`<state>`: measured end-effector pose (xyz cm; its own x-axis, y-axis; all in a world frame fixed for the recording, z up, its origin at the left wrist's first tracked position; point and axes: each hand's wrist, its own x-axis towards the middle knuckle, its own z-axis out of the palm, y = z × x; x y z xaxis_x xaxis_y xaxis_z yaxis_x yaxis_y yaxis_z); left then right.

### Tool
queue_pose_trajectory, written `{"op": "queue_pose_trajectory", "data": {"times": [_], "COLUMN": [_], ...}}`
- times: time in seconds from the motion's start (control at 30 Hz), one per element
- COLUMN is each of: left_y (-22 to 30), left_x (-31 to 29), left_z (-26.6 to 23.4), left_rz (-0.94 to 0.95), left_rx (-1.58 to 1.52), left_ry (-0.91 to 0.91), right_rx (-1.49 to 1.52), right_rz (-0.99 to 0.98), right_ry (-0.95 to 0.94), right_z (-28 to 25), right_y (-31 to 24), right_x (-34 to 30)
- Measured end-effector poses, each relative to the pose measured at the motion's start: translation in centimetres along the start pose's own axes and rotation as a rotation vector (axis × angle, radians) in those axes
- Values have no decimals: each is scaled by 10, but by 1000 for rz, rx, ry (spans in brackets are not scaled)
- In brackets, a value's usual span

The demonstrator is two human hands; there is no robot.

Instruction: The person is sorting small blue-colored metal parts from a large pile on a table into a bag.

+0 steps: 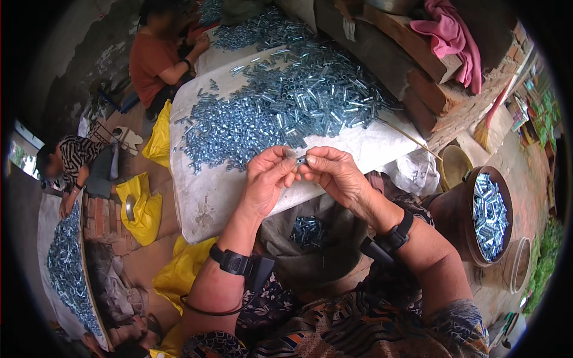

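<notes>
My left hand and my right hand meet at the front edge of a white-covered table. Thumbs and fingertips of both pinch a small metal sleeve, mostly covered by the fingers. Just beyond them spreads a big heap of loose zinc-coloured parts: small nut-like pieces on the left, longer metal tubes on the right. Below my hands, a dark grey cloth sack sags open in my lap, with several metal tubes inside.
A bucket full of metal tubes stands at right, beside a pale bucket. Yellow sacks lie at left. One person works at the table's far left; another sits at a second heap. Bricks rise behind.
</notes>
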<state>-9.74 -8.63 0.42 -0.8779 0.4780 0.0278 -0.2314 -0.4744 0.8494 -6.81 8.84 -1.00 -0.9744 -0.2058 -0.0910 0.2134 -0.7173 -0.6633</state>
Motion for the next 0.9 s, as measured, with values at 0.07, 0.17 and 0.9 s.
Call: {"op": "queue_pose_trajectory", "data": {"times": [0.07, 0.17, 0.9], "left_y": [-1, -4, 1], "left_x": [-1, -4, 25], "left_z": [2, 2, -39], "left_rz": [4, 21, 345], "left_rx": [-12, -7, 1480], "left_ry": [-9, -42, 321], "right_rx": [30, 75, -1305], "right_rz": [25, 74, -398], "right_ry": [-14, -49, 58], "right_z": [0, 0, -34], "right_y": [-1, -2, -14], "right_x": [-3, -7, 37]}}
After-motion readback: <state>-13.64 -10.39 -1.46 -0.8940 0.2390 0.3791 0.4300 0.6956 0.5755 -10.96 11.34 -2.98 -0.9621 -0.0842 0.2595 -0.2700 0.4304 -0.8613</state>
